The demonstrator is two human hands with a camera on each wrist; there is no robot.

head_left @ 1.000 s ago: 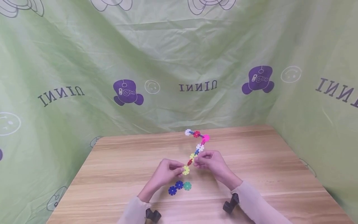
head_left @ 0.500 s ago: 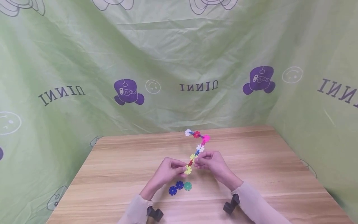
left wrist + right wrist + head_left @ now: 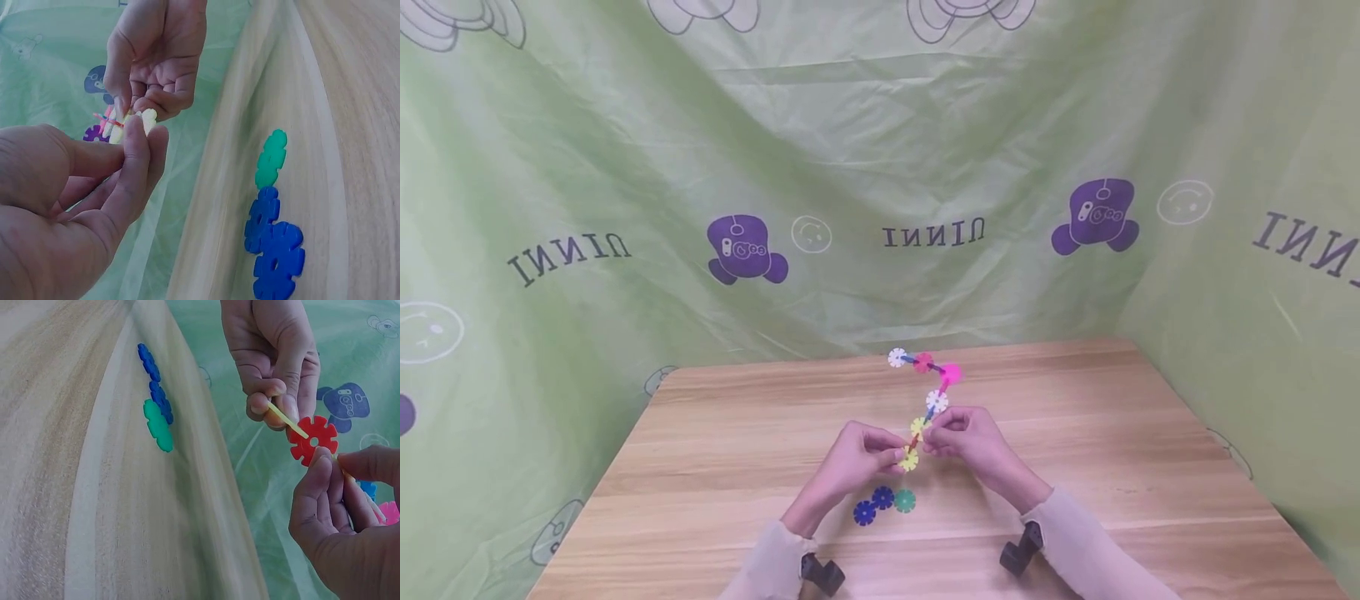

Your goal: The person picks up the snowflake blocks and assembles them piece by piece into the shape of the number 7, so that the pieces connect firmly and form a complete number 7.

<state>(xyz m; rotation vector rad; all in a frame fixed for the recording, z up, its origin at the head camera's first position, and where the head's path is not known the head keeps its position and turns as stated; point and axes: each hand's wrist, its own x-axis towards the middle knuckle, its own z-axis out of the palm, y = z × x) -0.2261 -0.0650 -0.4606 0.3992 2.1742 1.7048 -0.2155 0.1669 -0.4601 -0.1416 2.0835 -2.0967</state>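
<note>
My left hand pinches a yellow notched snowflake disc between thumb and fingers. Its edge meets the red disc of a chain, crosswise, as the right wrist view shows. My right hand pinches the chain at another yellow disc, just past the red one. From there the linked discs run away from me past a white disc and a bright pink disc, then bend left to a white end disc. Fingers partly cover both yellow discs.
Two blue discs and a green disc lie close together on the wooden table, in front of my hands. A green printed cloth hangs behind and beside the table. Black wrist cameras sit at both cuffs.
My left hand has moved right with its yellow disc, up to the red disc, which it now meets. The right hand holds its place. The chain's far end has shifted slightly left.
</note>
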